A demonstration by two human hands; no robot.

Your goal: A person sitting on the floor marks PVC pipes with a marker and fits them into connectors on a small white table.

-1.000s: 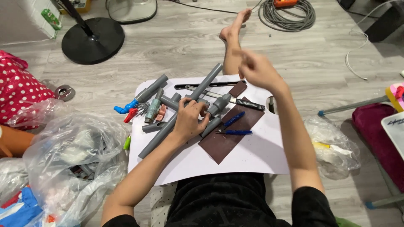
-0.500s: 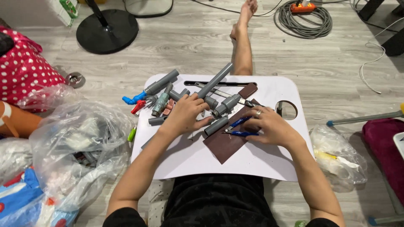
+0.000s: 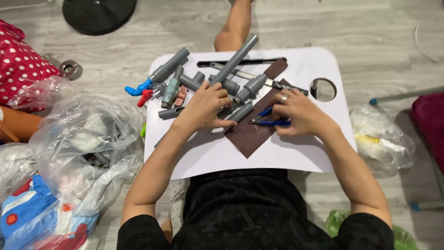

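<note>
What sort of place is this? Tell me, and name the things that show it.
Probably a room at home, not a workshop: the person sits on a grey wood-look floor and works at a white lap tray of grey pipe pieces. Plastic bags and a red polka-dot cloth lie nearby.

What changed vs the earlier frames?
The right hand came down from mid-air onto the blue-handled pliers on the brown sheet and now rests on them; whether it grips them is unclear. The left hand stayed on the grey pipe pieces. Everything on the white lap table kept its place.
</note>
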